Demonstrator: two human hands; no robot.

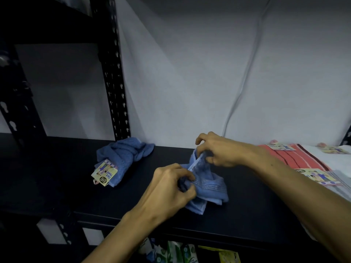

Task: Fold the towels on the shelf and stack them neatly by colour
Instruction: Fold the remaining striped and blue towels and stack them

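The light blue towel [206, 186] lay bunched mid-shelf [247, 205], directly under both hands, its raised edge running diagonally between them. Left hand [171, 188] pinched the near lower end; right hand [218, 150] pinched the far upper end, fingers curled. Cloth crumpled, unfolded. A second blue towel [123, 158] sat well apart to the left, tagged

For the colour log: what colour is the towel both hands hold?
Light blue towel, seen in the head view.
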